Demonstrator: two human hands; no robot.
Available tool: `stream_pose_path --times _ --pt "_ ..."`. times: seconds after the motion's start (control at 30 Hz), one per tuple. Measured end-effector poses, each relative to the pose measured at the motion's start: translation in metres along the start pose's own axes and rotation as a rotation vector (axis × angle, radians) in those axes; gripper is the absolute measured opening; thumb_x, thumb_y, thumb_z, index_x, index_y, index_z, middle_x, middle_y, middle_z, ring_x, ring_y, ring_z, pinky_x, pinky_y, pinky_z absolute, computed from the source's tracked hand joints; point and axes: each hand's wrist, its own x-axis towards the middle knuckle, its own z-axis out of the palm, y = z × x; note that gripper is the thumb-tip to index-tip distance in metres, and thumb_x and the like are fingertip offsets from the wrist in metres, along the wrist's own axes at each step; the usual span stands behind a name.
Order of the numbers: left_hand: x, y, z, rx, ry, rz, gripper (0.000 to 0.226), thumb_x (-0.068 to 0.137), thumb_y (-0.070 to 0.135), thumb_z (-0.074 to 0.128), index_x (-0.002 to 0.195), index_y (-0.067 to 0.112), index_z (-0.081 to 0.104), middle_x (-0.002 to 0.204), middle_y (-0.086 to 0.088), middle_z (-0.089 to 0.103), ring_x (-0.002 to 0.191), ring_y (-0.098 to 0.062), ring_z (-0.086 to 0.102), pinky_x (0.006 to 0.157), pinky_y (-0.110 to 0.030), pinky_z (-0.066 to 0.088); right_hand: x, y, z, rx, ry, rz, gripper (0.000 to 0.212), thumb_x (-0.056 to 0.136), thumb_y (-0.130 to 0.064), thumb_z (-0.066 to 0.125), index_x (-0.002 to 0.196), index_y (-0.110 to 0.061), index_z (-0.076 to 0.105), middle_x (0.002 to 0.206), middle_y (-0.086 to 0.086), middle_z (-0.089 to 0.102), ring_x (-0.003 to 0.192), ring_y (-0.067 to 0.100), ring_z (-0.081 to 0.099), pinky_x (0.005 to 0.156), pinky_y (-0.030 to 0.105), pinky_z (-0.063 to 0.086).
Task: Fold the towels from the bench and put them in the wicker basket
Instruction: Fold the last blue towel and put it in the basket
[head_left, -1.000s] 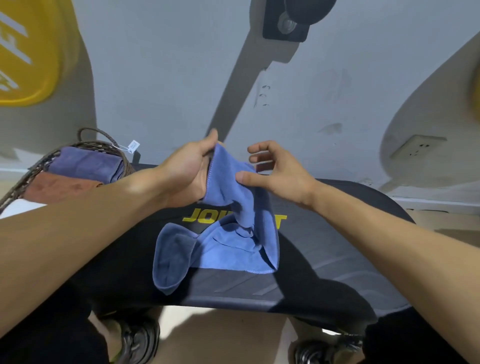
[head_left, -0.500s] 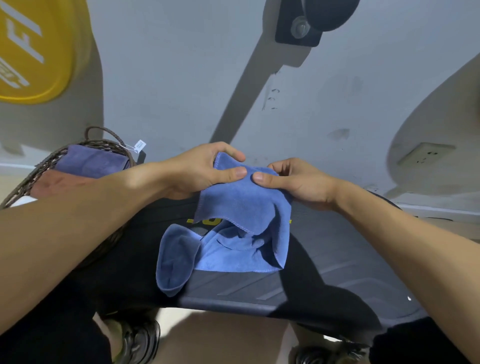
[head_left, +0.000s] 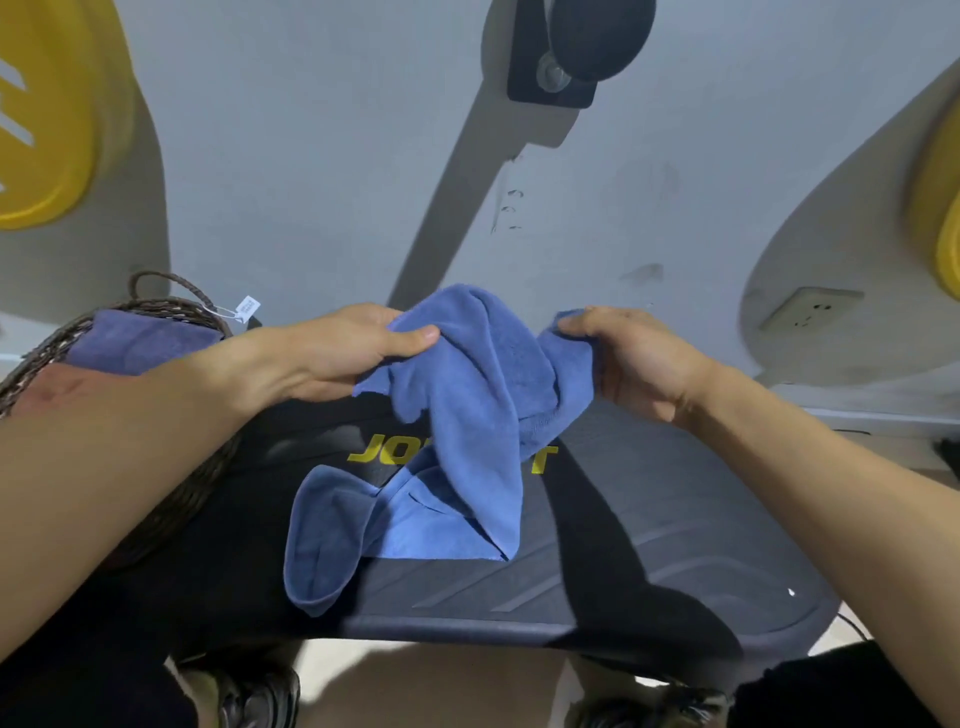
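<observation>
1. Your left hand (head_left: 332, 353) pinches one top corner of the soft blue microfibre towel (head_left: 467, 415), thumb on top; your right hand (head_left: 631, 358) grips the other corner, fingers curled round it.
2. The towel hangs bunched between them, its tail lying near the front edge of the black padded counter (head_left: 649, 551).
3. Watch it: spread while it's twisted and you'll likely fold creases in.
4. That tail could slide off the front edge.
5. The brown wicker basket (head_left: 47, 348) waits at the counter's left end, cloths inside.
</observation>
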Motion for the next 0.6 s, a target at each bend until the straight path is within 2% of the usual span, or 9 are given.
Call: stream_pose_path --times 0.07,0.13,0.2,0.23,0.3,0.4,0.5,0.6 --pt "0.005 -0.005 -0.011 0.128 0.099 -0.044 0.021 0.093 0.02 0.063 0.097 -0.001 0.068 0.106 -0.022 0.068 0.086 -0.025 0.066 0.078 -0.035 0.053 0.006 0.008 -0.012 -0.052 0.155 -0.011 0.01 0.092 -0.01 0.057 0.082 -0.008 0.058 0.08 0.013 0.052 0.075 0.026 0.046 0.067 0.036 0.042" --pt "0.011 -0.01 -0.02 0.318 0.193 -0.109 0.024 0.09 0.023 0.07 0.099 0.001 0.071 0.106 -0.021 0.072 0.087 -0.029 0.07 0.079 -0.039 0.056 0.014 0.019 -0.024 -0.097 0.244 0.01 0.033 0.091 -0.007 0.058 0.063 -0.018 0.044 0.062 0.005 0.043 0.059 0.02 0.04 0.052 0.026 0.037" --pt "0.015 -0.013 -0.026 0.41 0.243 -0.168 0.033 0.086 0.027 0.075 0.103 -0.001 0.071 0.102 -0.02 0.073 0.093 -0.035 0.07 0.088 -0.046 0.054 0.019 0.029 -0.034 -0.129 0.269 0.046 0.042 0.09 -0.004 0.061 0.06 -0.022 0.039 0.057 0.0 0.042 0.053 0.016 0.039 0.044 0.021 0.036" --pt "0.017 -0.015 -0.027 0.419 0.256 -0.17 0.03 0.085 0.027 0.076 0.098 0.0 0.072 0.096 -0.018 0.074 0.088 -0.033 0.07 0.084 -0.044 0.055 0.022 0.034 -0.039 -0.134 0.266 0.061 0.042 0.089 -0.002 0.062 0.06 -0.023 0.04 0.058 -0.001 0.044 0.053 0.015 0.042 0.043 0.02 0.038" --pt "0.024 -0.016 -0.028 0.414 0.301 -0.138 0.017 0.084 0.024 0.077 0.086 0.007 0.073 0.085 -0.01 0.074 0.08 -0.026 0.067 0.075 -0.035 0.055 0.027 0.039 -0.044 -0.148 0.258 0.086 0.038 0.088 0.001 0.063 0.065 -0.022 0.045 0.063 -0.002 0.047 0.058 0.014 0.047 0.045 0.021 0.042" --pt "0.039 -0.019 -0.029 0.31 0.413 -0.101 0.012 0.086 0.018 0.075 0.09 0.007 0.071 0.096 -0.015 0.073 0.086 -0.026 0.066 0.087 -0.041 0.056 0.034 0.044 -0.044 -0.196 0.24 0.1 0.03 0.087 0.004 0.064 0.073 -0.019 0.053 0.072 0.0 0.054 0.067 0.017 0.053 0.055 0.027 0.045" --pt "0.052 -0.023 -0.027 0.15 0.412 -0.132 0.011 0.085 0.014 0.074 0.089 0.012 0.064 0.093 -0.014 0.067 0.078 -0.022 0.063 0.068 -0.034 0.054 0.04 0.047 -0.04 -0.239 0.261 0.1 0.02 0.085 0.003 0.068 0.089 -0.015 0.059 0.084 0.004 0.06 0.076 0.019 0.057 0.067 0.034 0.048" --pt "0.06 -0.035 -0.023 0.202 0.416 -0.184 0.019 0.083 0.015 0.075 0.082 0.013 0.056 0.086 -0.012 0.058 0.078 -0.021 0.057 0.062 -0.029 0.049 0.047 0.057 -0.039 -0.234 0.261 0.151 0.028 0.086 -0.001 0.069 0.109 -0.008 0.055 0.09 0.008 0.06 0.082 0.021 0.058 0.075 0.038 0.049"
